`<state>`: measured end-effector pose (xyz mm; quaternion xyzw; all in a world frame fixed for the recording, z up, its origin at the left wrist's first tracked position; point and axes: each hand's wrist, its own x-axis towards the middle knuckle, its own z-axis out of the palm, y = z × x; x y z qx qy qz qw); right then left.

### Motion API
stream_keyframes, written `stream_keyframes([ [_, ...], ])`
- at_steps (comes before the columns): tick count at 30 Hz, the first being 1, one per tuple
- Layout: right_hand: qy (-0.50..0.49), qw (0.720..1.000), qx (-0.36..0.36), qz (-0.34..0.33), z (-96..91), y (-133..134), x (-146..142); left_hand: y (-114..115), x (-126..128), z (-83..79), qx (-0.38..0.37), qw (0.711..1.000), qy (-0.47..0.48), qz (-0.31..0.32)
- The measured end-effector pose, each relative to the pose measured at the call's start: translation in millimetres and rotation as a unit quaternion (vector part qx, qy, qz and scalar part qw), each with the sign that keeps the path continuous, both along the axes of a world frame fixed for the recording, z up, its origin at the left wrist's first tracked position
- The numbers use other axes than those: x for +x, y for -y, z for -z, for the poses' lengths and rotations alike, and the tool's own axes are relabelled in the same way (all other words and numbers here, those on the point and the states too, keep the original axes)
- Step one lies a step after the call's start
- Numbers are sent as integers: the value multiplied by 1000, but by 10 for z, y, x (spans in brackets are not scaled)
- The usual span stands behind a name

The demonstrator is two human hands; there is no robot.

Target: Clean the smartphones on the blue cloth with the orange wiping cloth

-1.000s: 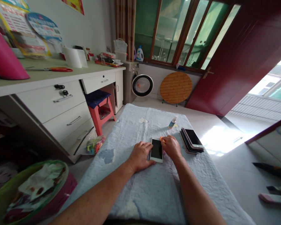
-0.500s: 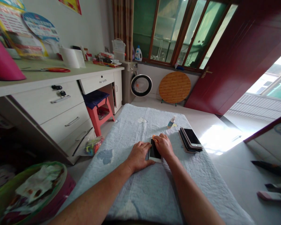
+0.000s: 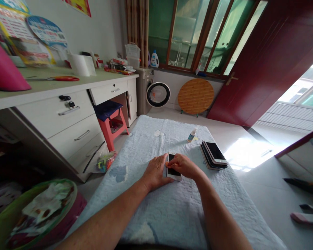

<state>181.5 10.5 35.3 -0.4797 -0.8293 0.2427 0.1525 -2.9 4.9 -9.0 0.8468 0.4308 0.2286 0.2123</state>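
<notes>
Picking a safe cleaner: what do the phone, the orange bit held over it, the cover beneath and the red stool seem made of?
Phone: glossy dark glass front in a white frame, likely plastic or painted metal. Orange bit in the right hand: too small to tell. Cover: soft matte quilted fabric, with stitched puckers. Stool: moulded plastic, by its smooth even sheen.

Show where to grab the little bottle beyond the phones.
Pinch the small bottle at its narrow body below the cap, probably from above or the left: it stands roughly upright, and the phone stack lies close on its right.
</notes>
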Motion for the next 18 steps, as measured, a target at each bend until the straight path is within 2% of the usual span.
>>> stream_keyframes([
  [4, 5, 990, -106, -93, -73, 28, 57, -8, 9, 31, 13, 1000, -17, 6],
  [6, 0, 986, -129, -102, -72, 22, 82, -13, 11, 45, 20, 999, -26, 8],
  [9, -11, 988, -122, -94, -42, -1, 121, -15, 9, 49, 24, 999, -39, 9],
  [13, -27, 995, -84, -41, 33, -35, 170, -12, 3, 49, 32, 998, -53, 15],
  [18, -38, 995, -11, 90, 146, -86, 190, -7, -3, 43, 38, 997, -64, 19],
])
